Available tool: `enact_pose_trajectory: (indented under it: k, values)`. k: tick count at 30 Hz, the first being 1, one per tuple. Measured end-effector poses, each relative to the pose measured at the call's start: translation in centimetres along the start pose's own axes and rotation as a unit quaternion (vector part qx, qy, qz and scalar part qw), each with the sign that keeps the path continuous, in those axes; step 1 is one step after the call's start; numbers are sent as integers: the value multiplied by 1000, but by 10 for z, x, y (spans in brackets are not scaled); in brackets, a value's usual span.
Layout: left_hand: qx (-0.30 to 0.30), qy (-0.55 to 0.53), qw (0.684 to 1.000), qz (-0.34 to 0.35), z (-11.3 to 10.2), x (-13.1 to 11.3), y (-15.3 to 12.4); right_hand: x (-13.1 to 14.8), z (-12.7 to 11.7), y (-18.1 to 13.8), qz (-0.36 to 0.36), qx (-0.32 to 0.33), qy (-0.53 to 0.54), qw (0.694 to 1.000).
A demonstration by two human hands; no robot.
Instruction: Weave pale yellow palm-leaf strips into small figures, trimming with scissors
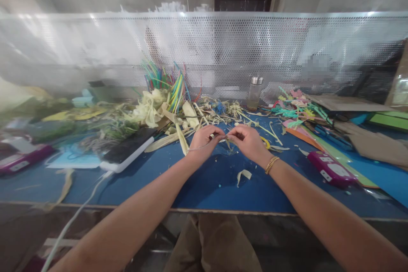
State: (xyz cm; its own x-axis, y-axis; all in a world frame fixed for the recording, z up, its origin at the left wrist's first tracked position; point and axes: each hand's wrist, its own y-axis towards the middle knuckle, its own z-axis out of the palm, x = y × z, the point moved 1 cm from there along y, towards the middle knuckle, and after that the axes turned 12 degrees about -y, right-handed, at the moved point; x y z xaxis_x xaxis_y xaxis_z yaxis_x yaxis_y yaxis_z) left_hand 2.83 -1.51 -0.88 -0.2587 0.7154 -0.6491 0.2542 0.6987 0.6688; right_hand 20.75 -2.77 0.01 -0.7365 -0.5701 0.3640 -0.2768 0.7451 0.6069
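Over the middle of the blue table (204, 191), my left hand (205, 141) and my right hand (247, 142) meet fingertip to fingertip. Both are closed in a pinch, and what lies between the fingers is too small and hidden to name. A scrap of dried husk (244, 175) lies on the tabletop below my right hand. Yellow-handled scissors, or a similar yellow ring (265, 142), show partly behind that hand. Just beyond my left hand are pale dried husk strips (181, 136) and a heap of cream husk pieces (149, 108).
Coloured stems (178, 89) stand at the back, near a clear bottle (254, 93) with a metal lid. To the left lies a white-edged device (127, 157) with a cable (79, 208). A purple power strip (331, 169) and coloured sheets (382, 174) are at right. A perforated metal panel (204, 51) closes off the back.
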Motion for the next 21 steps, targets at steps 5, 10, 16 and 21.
enact_pose_trajectory:
  k: [5, 10, 16, 21]
  values:
    - [-22, 43, 998, -32, -5, 2, 1, -12, -6, 2, 28, -15, -8, 999]
    - [-16, 72, 997, -26, -8, 2, 2, -21, -13, 5, 36, -20, -28, 999]
    - [24, 86, 996, -3, -6, -3, 3, -25, -18, 8, 15, -33, -81, 996]
    - [32, 97, 995, 17, -7, -5, 3, -27, -22, 8, 22, -31, -91, 995]
